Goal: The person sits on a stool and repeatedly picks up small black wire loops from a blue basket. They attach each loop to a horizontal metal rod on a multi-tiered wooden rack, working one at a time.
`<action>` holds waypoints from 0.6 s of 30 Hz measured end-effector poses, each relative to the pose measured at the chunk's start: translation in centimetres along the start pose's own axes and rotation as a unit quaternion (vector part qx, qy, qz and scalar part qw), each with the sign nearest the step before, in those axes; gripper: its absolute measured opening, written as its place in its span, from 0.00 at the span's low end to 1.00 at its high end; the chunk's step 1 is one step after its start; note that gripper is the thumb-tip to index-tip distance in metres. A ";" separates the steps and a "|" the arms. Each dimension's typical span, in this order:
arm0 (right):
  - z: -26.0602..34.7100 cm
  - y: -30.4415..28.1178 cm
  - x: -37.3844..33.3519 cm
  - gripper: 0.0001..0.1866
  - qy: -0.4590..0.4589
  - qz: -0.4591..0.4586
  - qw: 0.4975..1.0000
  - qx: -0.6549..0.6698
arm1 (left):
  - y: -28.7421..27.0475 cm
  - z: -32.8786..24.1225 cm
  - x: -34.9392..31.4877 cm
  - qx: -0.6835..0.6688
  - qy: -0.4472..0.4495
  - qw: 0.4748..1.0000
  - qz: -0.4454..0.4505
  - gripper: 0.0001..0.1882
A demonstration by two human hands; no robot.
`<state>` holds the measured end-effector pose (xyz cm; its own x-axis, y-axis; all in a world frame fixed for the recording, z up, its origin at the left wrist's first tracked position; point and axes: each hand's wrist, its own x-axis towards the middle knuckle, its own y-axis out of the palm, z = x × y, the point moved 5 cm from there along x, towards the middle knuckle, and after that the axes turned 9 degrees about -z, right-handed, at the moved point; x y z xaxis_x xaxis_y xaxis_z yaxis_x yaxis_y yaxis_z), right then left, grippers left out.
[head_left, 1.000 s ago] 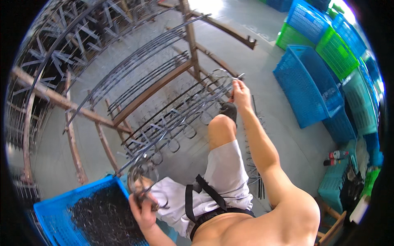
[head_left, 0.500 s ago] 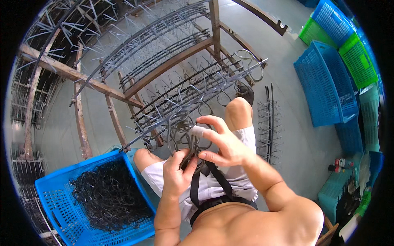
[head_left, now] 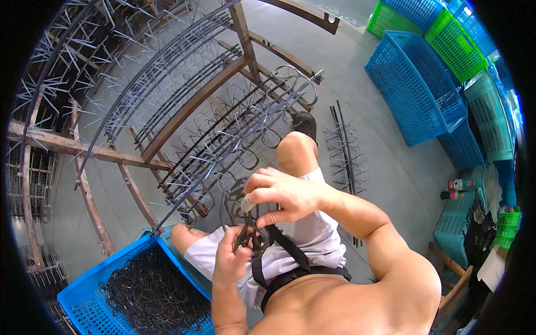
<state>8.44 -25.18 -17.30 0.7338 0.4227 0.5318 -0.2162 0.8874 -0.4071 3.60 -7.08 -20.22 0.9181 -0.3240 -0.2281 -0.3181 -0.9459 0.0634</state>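
Observation:
My left hand (head_left: 233,258) is closed around the lower part of a bundle of dark curved metal loops (head_left: 255,241) in front of my lap. Curled over the top of the same bundle is my right hand (head_left: 282,195), a white wrap on one finger and its thumb against the loops. Some loops near those fingertips are smeared by motion. Just beyond my hands stands a rack whose hooked bars (head_left: 223,134) carry similar curved pieces, with larger loops (head_left: 298,84) hanging at the far right end.
A blue basket (head_left: 92,282) beside my left leg holds a heap of dark metal pieces (head_left: 151,290). Hooked rods (head_left: 347,148) lie on the floor to the right. Blue and green crates (head_left: 416,89) are stacked at the far right; bottles (head_left: 460,184) stand near them.
My view has swung right, so the rack and crates sit farther left. My right hand's fingers have curled in over the loops, while my left hand keeps holding the bundle.

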 end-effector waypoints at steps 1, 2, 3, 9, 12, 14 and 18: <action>0.0 0.0 -0.3 0.18 0.008 0.012 1.000 0.014 | -0.2 0.5 0.0 -0.067 -0.027 0.997 -0.014 0.27; -0.1 0.1 -0.6 0.16 0.015 0.024 0.999 0.028 | -0.5 1.4 0.0 -0.134 -0.054 0.989 -0.027 0.29; -0.4 0.6 -1.1 0.15 0.019 0.025 0.998 0.056 | -0.8 2.3 -0.1 -0.199 -0.083 0.976 -0.040 0.33; 1.1 -1.8 -1.8 0.09 0.007 -0.053 0.990 0.133 | -2.1 2.7 0.4 -0.103 -0.078 0.958 -0.257 0.19; -3.1 -7.6 -3.2 0.05 0.132 -0.390 0.899 0.149 | -3.0 2.9 0.1 0.051 -0.022 0.980 -0.190 0.13; -7.4 -7.8 -3.6 0.07 0.257 -0.581 0.742 0.212 | -1.9 2.1 -0.2 0.028 0.017 0.985 -0.168 0.10; -14.8 -5.1 -2.9 0.10 0.236 -0.680 0.652 0.241 | -2.0 1.1 -0.3 0.095 0.119 0.983 -0.098 0.22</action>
<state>16.96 -33.62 -27.79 0.5498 -0.8167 -0.1752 0.7460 0.3857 0.5429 3.74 -5.11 -21.32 0.9883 -0.1516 0.0176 -0.1474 -0.9781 -0.1471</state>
